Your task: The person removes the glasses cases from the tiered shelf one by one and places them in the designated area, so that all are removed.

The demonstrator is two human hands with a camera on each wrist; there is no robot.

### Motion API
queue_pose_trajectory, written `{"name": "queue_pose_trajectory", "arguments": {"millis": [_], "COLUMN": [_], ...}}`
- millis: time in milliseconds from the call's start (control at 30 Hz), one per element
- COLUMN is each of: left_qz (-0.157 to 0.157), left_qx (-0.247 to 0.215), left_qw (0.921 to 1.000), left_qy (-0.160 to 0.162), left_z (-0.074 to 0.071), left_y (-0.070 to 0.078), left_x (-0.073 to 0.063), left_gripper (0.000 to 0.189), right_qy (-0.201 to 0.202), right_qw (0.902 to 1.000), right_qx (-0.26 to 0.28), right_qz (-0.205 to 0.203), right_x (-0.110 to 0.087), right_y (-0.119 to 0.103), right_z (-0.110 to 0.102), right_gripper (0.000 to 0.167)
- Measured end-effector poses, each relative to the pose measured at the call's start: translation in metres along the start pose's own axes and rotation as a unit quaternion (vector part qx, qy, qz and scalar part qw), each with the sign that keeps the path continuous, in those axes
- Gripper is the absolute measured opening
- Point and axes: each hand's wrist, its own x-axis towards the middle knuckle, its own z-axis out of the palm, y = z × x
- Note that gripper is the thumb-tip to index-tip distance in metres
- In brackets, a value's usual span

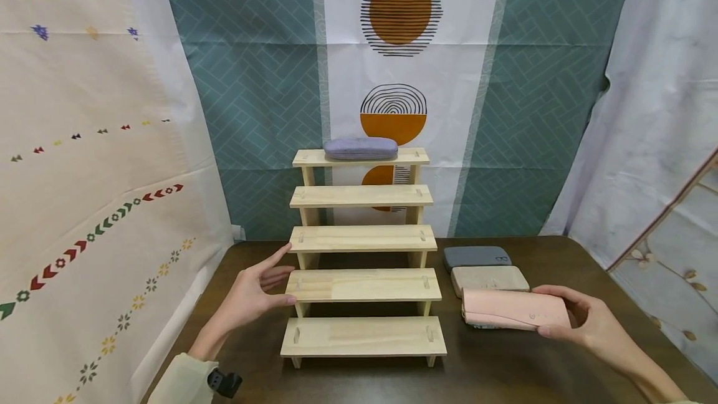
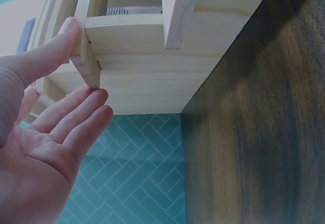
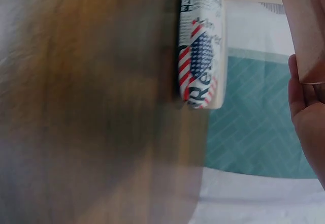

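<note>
My right hand holds a pink glasses case by its right end, between thumb and fingers. Just below that case, a newspaper-print case with a flag pattern lies on the table; from the head it is mostly hidden. At the left side of a wooden step rack, my left hand has its thumb and fingers about the end of the second board from the bottom. Its index fingertip reaches the third board. On the top board lies a purple glasses case.
Behind the pink case, a cream case and a blue-grey case lie in a row on the dark wooden table, right of the rack. Patterned cloths hang behind and on both sides.
</note>
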Motion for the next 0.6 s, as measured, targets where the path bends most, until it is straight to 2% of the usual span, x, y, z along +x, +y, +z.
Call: {"name": "queue_pose_trajectory", "arguments": {"millis": [333, 600], "left_qz": [-0.004, -0.011], "left_qx": [-0.004, 0.003], "left_qw": [1.0, 0.9999], "left_qy": [-0.001, 0.0], "left_z": [0.0, -0.001], "left_y": [0.0, 0.0], "left_x": [-0.001, 0.001], "left_gripper": [0.103, 0.106], "right_qy": [-0.017, -0.024], "right_qw": [0.9986, 0.9974], "right_qx": [-0.019, -0.037], "right_qz": [0.046, 0.058], "right_x": [-0.017, -0.026], "right_y": [0.01, 0.017], "right_z": [-0.001, -0.001], "right_gripper": [0.057, 0.056]}}
